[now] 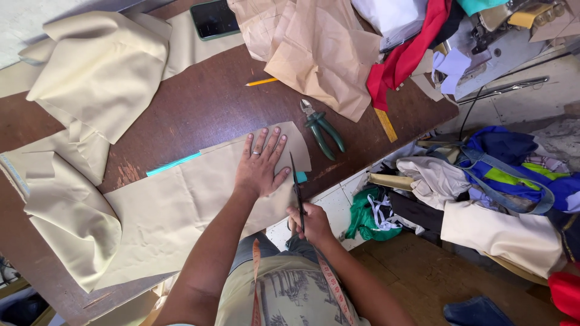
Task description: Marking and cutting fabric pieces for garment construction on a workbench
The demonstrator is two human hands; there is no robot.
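Note:
My left hand (261,163) lies flat, fingers spread, on a brown paper pattern piece (295,142) laid over cream fabric (163,211) on a dark wooden table (205,108). A ring shows on one finger. My right hand (309,222) grips the handles of black scissors (296,184), whose blades point away from me along the right edge of the pattern and fabric, close to the table's near edge. A measuring tape (257,271) hangs around my neck.
Green-handled pliers (323,127), a yellow pencil (261,81), a phone (214,18), a wooden ruler (385,124) and crumpled brown paper (314,48) lie on the table. More cream fabric (99,66) is piled at left. Heaped clothes (495,181) cover the floor at right.

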